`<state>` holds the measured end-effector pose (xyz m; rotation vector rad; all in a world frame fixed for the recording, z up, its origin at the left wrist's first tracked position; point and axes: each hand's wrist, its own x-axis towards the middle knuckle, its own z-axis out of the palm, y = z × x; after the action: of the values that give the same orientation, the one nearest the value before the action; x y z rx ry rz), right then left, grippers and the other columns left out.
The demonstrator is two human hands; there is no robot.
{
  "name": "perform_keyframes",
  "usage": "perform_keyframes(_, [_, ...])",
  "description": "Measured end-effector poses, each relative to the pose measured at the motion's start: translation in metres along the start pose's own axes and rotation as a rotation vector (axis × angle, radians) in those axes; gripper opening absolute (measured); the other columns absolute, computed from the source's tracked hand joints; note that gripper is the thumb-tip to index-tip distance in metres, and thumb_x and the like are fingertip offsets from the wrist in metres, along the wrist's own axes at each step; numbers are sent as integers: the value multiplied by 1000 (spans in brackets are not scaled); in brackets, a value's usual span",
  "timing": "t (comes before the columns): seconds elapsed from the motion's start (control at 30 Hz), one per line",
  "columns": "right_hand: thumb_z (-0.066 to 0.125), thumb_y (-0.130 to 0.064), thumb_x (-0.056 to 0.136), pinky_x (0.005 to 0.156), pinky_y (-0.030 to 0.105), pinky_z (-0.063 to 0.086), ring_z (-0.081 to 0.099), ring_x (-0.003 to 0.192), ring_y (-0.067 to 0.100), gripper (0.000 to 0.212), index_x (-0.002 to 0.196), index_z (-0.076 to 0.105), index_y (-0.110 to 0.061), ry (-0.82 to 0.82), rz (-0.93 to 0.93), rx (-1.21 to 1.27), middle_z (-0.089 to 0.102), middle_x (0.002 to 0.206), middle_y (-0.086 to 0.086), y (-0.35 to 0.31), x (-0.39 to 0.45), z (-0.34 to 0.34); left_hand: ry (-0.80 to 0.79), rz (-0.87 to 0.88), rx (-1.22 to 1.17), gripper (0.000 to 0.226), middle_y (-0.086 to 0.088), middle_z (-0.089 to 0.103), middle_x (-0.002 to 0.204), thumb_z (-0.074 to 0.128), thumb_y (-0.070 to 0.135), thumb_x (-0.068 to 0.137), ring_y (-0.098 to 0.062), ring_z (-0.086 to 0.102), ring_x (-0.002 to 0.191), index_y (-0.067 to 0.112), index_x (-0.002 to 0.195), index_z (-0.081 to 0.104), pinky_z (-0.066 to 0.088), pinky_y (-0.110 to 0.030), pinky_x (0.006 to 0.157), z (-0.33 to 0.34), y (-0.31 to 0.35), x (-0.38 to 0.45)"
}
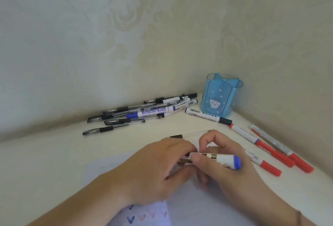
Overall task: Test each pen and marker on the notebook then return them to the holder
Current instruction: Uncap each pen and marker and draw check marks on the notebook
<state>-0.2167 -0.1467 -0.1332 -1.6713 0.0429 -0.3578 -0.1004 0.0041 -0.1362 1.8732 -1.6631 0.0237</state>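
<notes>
Gripping a blue-ended marker [218,160] with both my left hand [156,169] and right hand [221,164] curled round it above the notebook [189,206]; the blue holder [219,99] stands beyond my right hand, loose pens [129,115] beyond my left

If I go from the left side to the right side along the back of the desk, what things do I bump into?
Black pens → blue whiteboard marker → black-capped marker → blue holder → red markers.
</notes>
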Motion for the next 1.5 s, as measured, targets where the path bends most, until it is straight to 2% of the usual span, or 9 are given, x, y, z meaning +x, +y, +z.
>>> perform_keyframes(0.2, [64,-26,82,54,42,35,48,53,27,14,79,53,-19,-120,-5,41,55,59,21,5,-2,-2,-85,52,-3,25,6,68,85,39,48,99,-19,60,72,25,100,50,46,-36,60,-2,-5,-3])
perform_keyframes(0.4, [65,-31,89,57,48,35,51,65,51,19,89,51,-18,-213,-25,49,56,90,46,10,-3,-7,-59,46,-45,23,11,38,48,53,50,95,0,38,44,30,103,61,20,-11,47,-9,-8,-4])
perform_keyframes(0.57, [73,-38,76,69,44,53,66,66,40,41,106,70,-11,-152,-12,165,68,76,26,4,7,-12,38,-81,-60,39,1,48,63,49,62,82,-14,42,54,35,109,50,32,-27,51,-16,-11,-3])
perform_keyframes(0.63, [84,-47,59,60,44,54,63,59,37,49,91,74,-11,-66,54,225,66,68,22,4,12,-15,125,-133,-151,30,2,48,69,37,41,87,-10,41,56,28,111,49,31,-23,55,-18,-16,-4])
perform_keyframes(0.7, [89,-48,47,46,29,40,48,45,25,47,69,67,-12,86,111,149,52,51,16,7,15,-15,196,-192,-206,30,5,49,80,31,21,88,-8,40,59,26,114,45,31,-16,58,-17,-21,-6])
perform_keyframes(0.83, [79,-19,73,41,20,27,38,37,19,25,61,58,-14,203,173,-142,49,45,17,3,12,-15,122,-176,-95,42,10,47,104,33,6,98,-4,46,82,36,126,36,35,-10,74,-11,-23,-6])
perform_keyframes(0.97, [69,-6,79,46,26,27,32,40,18,41,46,47,-18,310,198,-160,42,38,0,0,13,-22,64,-82,-5,41,16,49,111,43,4,99,-5,44,104,28,132,43,31,-9,90,-7,-27,-4])
perform_keyframes(1.2, [71,-8,77,39,18,26,31,41,14,36,52,46,-16,312,239,-329,43,43,0,3,15,-19,107,-119,15,49,23,57,116,63,16,92,1,52,111,38,132,46,36,-10,95,-6,-33,-4])
perform_keyframes(1.5, [71,-7,76,39,12,27,31,37,5,39,49,44,-15,245,227,-497,38,40,-10,1,17,-20,77,-125,70,46,24,60,115,49,47,91,3,54,109,49,135,34,40,-17,93,-6,-28,-4])
